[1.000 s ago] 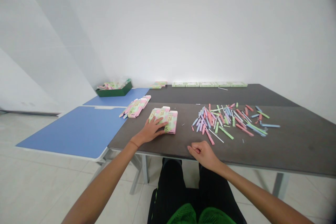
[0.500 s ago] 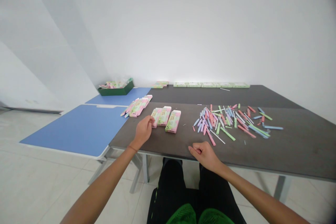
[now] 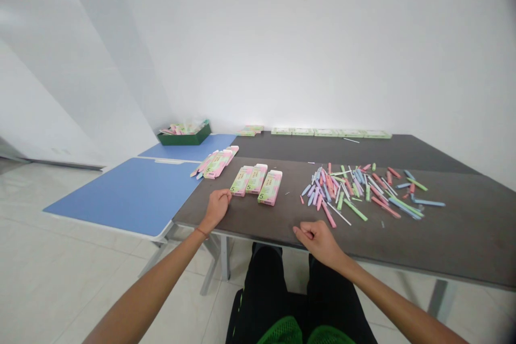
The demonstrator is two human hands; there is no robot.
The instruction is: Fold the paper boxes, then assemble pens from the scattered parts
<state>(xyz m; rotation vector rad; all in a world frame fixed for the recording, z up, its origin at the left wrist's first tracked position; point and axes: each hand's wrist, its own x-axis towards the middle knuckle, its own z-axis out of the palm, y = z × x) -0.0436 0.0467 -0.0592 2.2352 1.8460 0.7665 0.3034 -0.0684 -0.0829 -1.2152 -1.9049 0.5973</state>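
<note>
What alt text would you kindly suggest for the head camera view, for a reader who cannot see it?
A person's closed left hand rests on a dark table beside three pink-and-green boxes, while the right hand rests near a scattered pile of pastel sticks.

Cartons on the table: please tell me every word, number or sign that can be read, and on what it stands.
"5": on a corner of each of the three flat pink-and-green cartons.
Their other print: too small to read.
Row of green cartons at the far table edge: too small to read.
</note>
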